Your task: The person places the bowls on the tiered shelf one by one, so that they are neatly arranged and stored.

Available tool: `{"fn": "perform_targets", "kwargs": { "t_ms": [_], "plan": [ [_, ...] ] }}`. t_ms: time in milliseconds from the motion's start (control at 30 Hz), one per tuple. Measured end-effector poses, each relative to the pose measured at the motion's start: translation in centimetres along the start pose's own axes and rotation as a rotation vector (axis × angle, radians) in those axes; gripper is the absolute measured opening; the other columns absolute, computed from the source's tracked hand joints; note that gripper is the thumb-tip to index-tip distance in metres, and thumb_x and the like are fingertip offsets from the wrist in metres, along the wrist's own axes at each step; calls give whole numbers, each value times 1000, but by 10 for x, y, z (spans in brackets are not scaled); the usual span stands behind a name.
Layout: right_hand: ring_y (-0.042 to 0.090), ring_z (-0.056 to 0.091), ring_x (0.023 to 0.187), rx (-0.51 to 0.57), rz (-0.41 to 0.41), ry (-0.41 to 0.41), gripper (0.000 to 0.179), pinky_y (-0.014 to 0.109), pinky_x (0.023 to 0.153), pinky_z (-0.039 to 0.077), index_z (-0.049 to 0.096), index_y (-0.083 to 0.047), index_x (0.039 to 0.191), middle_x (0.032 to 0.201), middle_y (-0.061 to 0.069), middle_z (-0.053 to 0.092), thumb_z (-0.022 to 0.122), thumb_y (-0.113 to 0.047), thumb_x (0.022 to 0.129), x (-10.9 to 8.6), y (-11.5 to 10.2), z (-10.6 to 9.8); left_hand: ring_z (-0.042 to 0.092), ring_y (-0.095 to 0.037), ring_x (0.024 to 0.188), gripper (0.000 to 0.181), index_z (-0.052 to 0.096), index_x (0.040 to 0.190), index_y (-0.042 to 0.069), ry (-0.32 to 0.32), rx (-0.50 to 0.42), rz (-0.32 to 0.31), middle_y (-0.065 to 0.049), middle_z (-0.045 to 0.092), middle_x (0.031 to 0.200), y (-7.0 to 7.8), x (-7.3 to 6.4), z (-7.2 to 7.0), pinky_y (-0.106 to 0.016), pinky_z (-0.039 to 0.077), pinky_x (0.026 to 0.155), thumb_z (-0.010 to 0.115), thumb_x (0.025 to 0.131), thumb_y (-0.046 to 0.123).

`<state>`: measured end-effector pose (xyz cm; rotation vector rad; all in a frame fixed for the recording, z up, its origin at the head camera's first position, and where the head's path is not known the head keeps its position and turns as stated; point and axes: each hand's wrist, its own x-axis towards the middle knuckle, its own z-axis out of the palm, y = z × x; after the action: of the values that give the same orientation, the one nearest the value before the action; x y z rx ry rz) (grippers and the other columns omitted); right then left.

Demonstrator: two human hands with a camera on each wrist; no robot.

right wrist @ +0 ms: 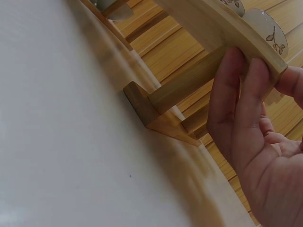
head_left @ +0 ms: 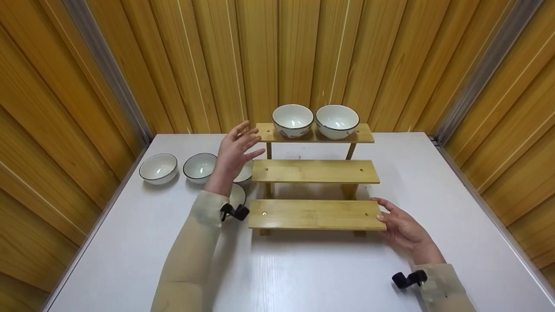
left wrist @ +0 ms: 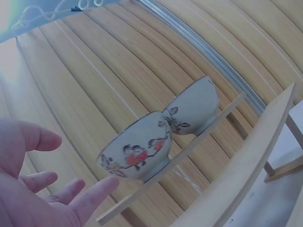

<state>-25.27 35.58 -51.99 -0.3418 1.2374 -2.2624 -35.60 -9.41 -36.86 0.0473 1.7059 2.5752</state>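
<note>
A three-tier wooden display stand (head_left: 314,215) stands on the white table. On its top tier two white bowls sit side by side, a left bowl (head_left: 293,119) and a right bowl (head_left: 337,122). Red blossoms show on the nearer bowl (left wrist: 137,149) in the left wrist view. My left hand (head_left: 236,149) hovers beside the top tier's left end, fingers spread and holding nothing. With thumb above and fingers beneath, my right hand (head_left: 401,227) grips the right end of the lowest tier. The right wrist view shows its fingers (right wrist: 253,90) against the board's underside.
Several more bowls stand on the table left of the stand: one at the far left (head_left: 158,168), another (head_left: 199,168) beside it, and others partly behind my left arm. Wood-patterned walls (head_left: 208,65) enclose the table (head_left: 121,260) at the back and sides.
</note>
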Motion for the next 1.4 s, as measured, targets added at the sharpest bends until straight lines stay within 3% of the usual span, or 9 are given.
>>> {"fn": "perform_targets", "kwargs": {
  "t_ms": [167, 367, 500, 667, 800, 933, 1100, 1233, 1400],
  "plan": [
    [15, 70, 109, -16, -5, 11, 48, 22, 88, 63, 40, -17, 144, 131, 4, 64, 30, 10, 105, 0, 1, 1, 54, -37, 138, 50, 41, 154, 7, -30, 80, 29, -19, 54, 144, -1, -32, -26, -41, 65, 90, 51, 105, 4],
    [15, 70, 109, -29, -13, 14, 47, 23, 89, 62, 40, -16, 143, 130, 3, 65, 30, 10, 105, 0, 1, 1, 61, -30, 131, 46, 44, 151, 8, 4, 181, 36, -16, 57, 142, -9, -63, -61, -39, 66, 87, 52, 106, 6],
    [16, 70, 112, -25, -13, 14, 48, 23, 90, 62, 40, -16, 143, 132, 3, 65, 29, 11, 105, 0, 0, 0, 64, -20, 124, 49, 42, 152, 8, 44, 242, 16, -17, 54, 145, -13, -77, -86, -38, 66, 87, 55, 105, 9],
    [16, 70, 113, -17, -3, 25, 48, 24, 92, 62, 41, -17, 143, 133, 4, 65, 31, 10, 105, 0, 0, 0, 65, -19, 123, 48, 43, 151, 8, 149, 308, 6, -16, 54, 143, -19, -91, -118, -37, 67, 83, 55, 105, 8],
    [17, 70, 114, -18, -2, 22, 48, 24, 92, 62, 41, -17, 143, 134, 4, 64, 30, 10, 105, -1, -1, 1, 58, -17, 123, 49, 43, 152, 9, 256, 403, 0, -17, 52, 145, -26, -96, -139, -31, 67, 78, 55, 105, 10],
    [16, 70, 113, -24, 1, 24, 48, 23, 91, 62, 40, -17, 144, 134, 3, 64, 30, 9, 106, -1, -2, 1, 50, -23, 130, 53, 38, 156, 10, 313, 449, -48, -19, 46, 150, -37, -98, -155, -28, 67, 74, 54, 106, 14],
    [15, 70, 111, -25, 8, 41, 48, 23, 89, 62, 40, -18, 144, 134, 2, 63, 32, 9, 106, -2, -1, 1, 42, -34, 141, 61, 27, 162, 11, 286, 438, -135, -22, 39, 152, -51, -98, -166, -32, 67, 73, 52, 107, 19],
    [16, 68, 114, -5, 0, 39, 49, 23, 92, 62, 41, -17, 145, 135, 3, 61, 31, 10, 105, -1, 0, 0, 39, -38, 145, 67, 17, 166, 16, 246, 366, -183, -23, 33, 158, -62, -94, -169, -38, 67, 81, 50, 108, 19],
    [17, 68, 115, 4, -3, 24, 50, 24, 93, 61, 40, -17, 146, 136, 3, 61, 28, 10, 106, -1, 1, -1, 45, -37, 142, 72, 9, 167, 19, 194, 283, -203, -23, 30, 163, -77, -91, -173, -43, 66, 88, 51, 109, 20]
  ]
}}
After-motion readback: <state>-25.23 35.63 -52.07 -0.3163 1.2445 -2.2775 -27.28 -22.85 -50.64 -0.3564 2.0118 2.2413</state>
